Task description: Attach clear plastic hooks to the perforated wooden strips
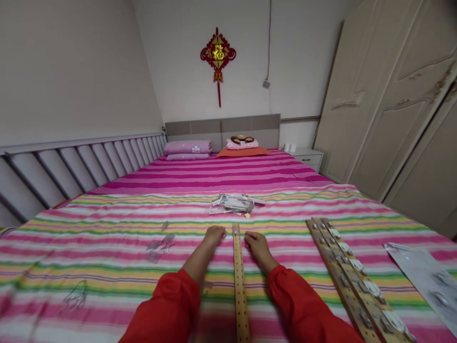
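A narrow wooden strip [239,286] with rows of holes lies lengthwise on the striped bedspread, between my two forearms. At its far end sits a small shiny metal piece [235,232]. My left hand [215,235] is just left of that end, its fingers curled closed. On the other side, my right hand [257,244] has thumb and fingers pinched together, slightly apart from the strip. Whatever either hand may hold is too small to make out. Beyond the strip lies a pile of clear plastic packets [233,204].
More wooden strips [339,271] carrying metal pieces and white loops lie at right, near a plastic bag [424,276]. To the left are clear plastic scraps [162,244] and a tangle of thin cord [76,295]. A bed rail [82,162] runs along the left side.
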`<state>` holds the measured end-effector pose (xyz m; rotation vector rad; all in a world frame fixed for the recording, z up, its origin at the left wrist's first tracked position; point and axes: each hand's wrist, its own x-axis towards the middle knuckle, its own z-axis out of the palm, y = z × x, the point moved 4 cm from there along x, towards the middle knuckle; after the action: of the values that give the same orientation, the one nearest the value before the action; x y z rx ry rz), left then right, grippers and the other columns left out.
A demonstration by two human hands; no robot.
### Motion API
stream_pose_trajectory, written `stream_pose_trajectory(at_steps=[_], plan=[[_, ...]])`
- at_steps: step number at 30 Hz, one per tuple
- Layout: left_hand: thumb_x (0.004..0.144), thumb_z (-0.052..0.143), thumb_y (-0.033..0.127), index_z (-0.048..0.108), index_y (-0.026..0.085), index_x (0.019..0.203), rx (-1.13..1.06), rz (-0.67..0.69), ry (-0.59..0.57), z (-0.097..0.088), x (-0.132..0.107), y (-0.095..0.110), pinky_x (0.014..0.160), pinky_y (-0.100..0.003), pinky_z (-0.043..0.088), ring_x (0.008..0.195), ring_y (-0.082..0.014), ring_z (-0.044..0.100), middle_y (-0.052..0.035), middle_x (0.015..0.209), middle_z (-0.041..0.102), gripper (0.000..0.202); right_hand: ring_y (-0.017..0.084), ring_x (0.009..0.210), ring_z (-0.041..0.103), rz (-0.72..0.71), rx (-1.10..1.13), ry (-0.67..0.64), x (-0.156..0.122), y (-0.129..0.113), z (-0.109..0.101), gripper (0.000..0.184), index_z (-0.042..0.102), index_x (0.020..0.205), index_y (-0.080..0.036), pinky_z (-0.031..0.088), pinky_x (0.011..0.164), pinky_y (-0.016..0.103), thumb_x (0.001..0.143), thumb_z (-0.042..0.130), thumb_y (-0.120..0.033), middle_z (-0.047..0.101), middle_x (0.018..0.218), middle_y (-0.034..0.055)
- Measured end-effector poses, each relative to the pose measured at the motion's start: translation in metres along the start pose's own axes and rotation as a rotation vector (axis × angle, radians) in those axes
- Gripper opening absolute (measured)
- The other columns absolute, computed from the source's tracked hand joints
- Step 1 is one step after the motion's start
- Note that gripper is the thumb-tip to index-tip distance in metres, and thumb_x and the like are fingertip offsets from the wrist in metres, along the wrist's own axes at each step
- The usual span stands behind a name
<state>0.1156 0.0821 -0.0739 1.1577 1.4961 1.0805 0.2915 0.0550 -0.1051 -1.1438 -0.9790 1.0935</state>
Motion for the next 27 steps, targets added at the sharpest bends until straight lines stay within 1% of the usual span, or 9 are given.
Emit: stream_pose_trajectory(at_steps=[2, 6, 9, 12, 15, 18, 22, 25, 27], plan=[[0.07, 0.066, 0.04, 0.057, 0.014, 0.057, -0.042, 0.014, -0.016, -0.023, -0.013, 0.008, 0.042, -0.02, 0.031, 0.04, -0.0062, 0.043, 0.0042, 0.047, 0.05, 0.03, 0.009, 0.038, 0.041, 0.037, 0.04, 0.034, -0.01, -0.003, -0.007, 0.016, 0.061, 0.059, -0.017, 0.031, 0.039, 0.022, 0.058, 0.063, -0.033, 0.05, 0.041, -0.0059], [0.058, 0.069, 0.043, 0.062, 0.015, 0.068, -0.105, 0.052, 0.04, -0.071, -0.054, 0.008, 0.048, -0.02, 0.035, 0.047, -0.0074, 0.047, 0.0036, 0.053, 0.057, 0.03, 0.008, 0.038, 0.042, 0.103, 0.103, 0.065, -0.039, -0.015, -0.017, 0.023, 0.06, 0.06, -0.017, 0.03, 0.037, 0.021, 0.057, 0.068, -0.038, 0.055, 0.048, -0.0031], [0.056, 0.069, 0.043, 0.065, 0.015, 0.071, -0.101, 0.111, 0.091, -0.099, -0.09, -0.01, 0.056, -0.023, 0.04, 0.056, -0.0113, 0.053, 0.0015, 0.058, 0.061, 0.032, 0.008, 0.038, 0.043, 0.142, 0.125, 0.053, -0.069, -0.025, -0.02, 0.024, 0.061, 0.06, -0.016, 0.03, 0.036, 0.021, 0.056, 0.071, -0.038, 0.059, 0.051, -0.0008], [0.062, 0.065, 0.041, 0.067, 0.016, 0.076, 0.005, 0.257, 0.147, -0.114, -0.126, -0.032, 0.064, -0.026, 0.045, 0.067, -0.016, 0.059, -0.0021, 0.068, 0.066, 0.029, 0.008, 0.037, 0.044, 0.17, 0.141, 0.023, -0.102, -0.032, -0.019, 0.025, 0.064, 0.061, -0.015, 0.031, 0.036, 0.022, 0.054, 0.073, -0.037, 0.061, 0.054, 0.0006], [0.07, 0.06, 0.038, 0.068, 0.018, 0.079, 0.194, 0.388, 0.189, -0.117, -0.153, -0.045, 0.065, -0.028, 0.046, 0.07, -0.0181, 0.06, -0.0037, 0.073, 0.066, 0.023, 0.007, 0.036, 0.043, 0.189, 0.162, -0.017, -0.134, -0.032, -0.016, 0.026, 0.068, 0.065, -0.014, 0.029, 0.035, 0.021, 0.054, 0.074, -0.036, 0.062, 0.055, 0.0008], [0.076, 0.055, 0.032, 0.067, 0.02, 0.08, 0.35, 0.511, 0.19, -0.111, -0.168, -0.041, 0.07, -0.03, 0.048, 0.076, -0.0194, 0.061, -0.005, 0.079, 0.065, 0.017, 0.007, 0.035, 0.042, 0.197, 0.199, -0.048, -0.163, -0.029, -0.01, 0.027, 0.069, 0.07, -0.015, 0.029, 0.036, 0.021, 0.054, 0.075, -0.036, 0.061, 0.053, -0.0006], [0.078, 0.051, 0.025, 0.066, 0.02, 0.087, 0.432, 0.573, 0.219, -0.101, -0.172, -0.035, 0.076, -0.033, 0.049, 0.084, -0.0208, 0.061, -0.0061, 0.087, 0.064, 0.018, 0.007, 0.034, 0.04, 0.202, 0.194, -0.077, -0.192, -0.027, -0.006, 0.028, 0.068, 0.068, -0.016, 0.028, 0.036, 0.022, 0.056, 0.075, -0.041, 0.057, 0.049, -0.003], [0.077, 0.049, 0.02, 0.065, 0.02, 0.092, 0.453, 0.562, 0.268, -0.094, -0.169, -0.039, 0.077, -0.034, 0.05, 0.084, -0.0204, 0.061, -0.0063, 0.091, 0.063, 0.022, 0.008, 0.034, 0.041, 0.202, 0.152, -0.101, -0.206, -0.03, -0.007, 0.029, 0.068, 0.067, -0.018, 0.029, 0.036, 0.022, 0.056, 0.075, -0.043, 0.056, 0.05, -0.0033], [0.076, 0.048, 0.018, 0.065, 0.019, 0.091, 0.474, 0.56, 0.282, -0.091, -0.166, -0.042, 0.076, -0.034, 0.05, 0.084, -0.02, 0.061, -0.0062, 0.09, 0.062, 0.022, 0.008, 0.034, 0.04, 0.193, 0.137, -0.102, -0.211, -0.033, -0.01, 0.029, 0.067, 0.064, -0.018, 0.029, 0.035, 0.022, 0.056, 0.075, -0.045, 0.056, 0.05, -0.003]])
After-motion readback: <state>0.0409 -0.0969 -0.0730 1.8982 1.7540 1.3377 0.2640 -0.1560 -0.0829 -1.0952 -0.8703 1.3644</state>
